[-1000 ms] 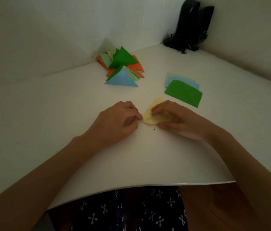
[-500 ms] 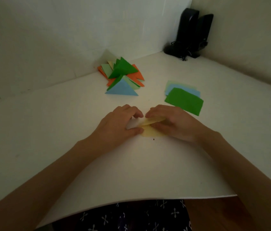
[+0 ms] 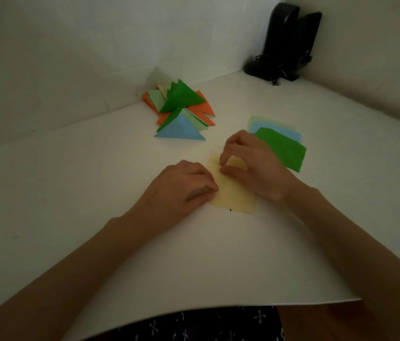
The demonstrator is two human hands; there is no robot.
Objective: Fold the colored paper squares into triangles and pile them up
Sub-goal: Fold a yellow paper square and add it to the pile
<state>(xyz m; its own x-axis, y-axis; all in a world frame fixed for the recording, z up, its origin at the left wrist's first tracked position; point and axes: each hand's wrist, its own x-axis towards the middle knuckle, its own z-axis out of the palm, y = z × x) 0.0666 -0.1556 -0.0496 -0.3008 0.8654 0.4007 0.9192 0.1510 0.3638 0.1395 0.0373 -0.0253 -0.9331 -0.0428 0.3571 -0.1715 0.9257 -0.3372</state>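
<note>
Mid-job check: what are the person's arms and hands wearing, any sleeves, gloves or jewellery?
Both the left hand and right hand are ungloved, with no ring or watch visible in the dim light. Both forearms are sleeveless to the frame edge. At the lap, dark clothing with small white cross marks shows.

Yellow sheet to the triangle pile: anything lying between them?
Nothing. The head view shows only bare white table between the yellow sheet and the triangle pile.
</note>
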